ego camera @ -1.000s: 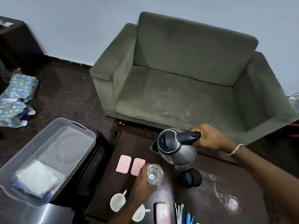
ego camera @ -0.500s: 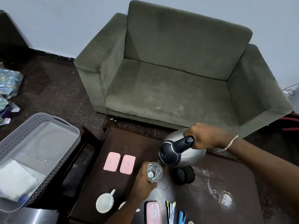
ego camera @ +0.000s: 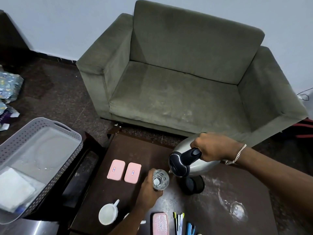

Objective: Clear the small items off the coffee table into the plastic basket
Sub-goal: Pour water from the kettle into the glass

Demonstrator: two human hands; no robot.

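Note:
My right hand [ego camera: 212, 146] grips the black handle of a steel kettle [ego camera: 184, 164], which is tipped with its spout just over a clear glass [ego camera: 160, 179]. That glass stands on the dark coffee table [ego camera: 135, 150], and my left hand [ego camera: 149, 192] is wrapped around it. Two pink cases [ego camera: 124, 170] lie side by side left of the glass. A white cup [ego camera: 108, 214] sits near the table's front edge, with a pink textured case [ego camera: 160, 223] and several pens [ego camera: 179, 223] to its right. The grey perforated plastic basket [ego camera: 50, 168] stands at the left, holding a white folded cloth [ego camera: 15, 189].
The kettle's black base [ego camera: 193, 184] sits under the kettle on the table. A second clear glass [ego camera: 237, 211] lies on the table at the right. A green sofa [ego camera: 177, 78] stands behind the table. Patterned wrappers [ego camera: 8, 85] lie on the floor at far left.
The kettle has tilted further over, its lid end dropping toward the glass and its spout coming to the rim. My left hand has kept hold of the glass. The view shifted right.

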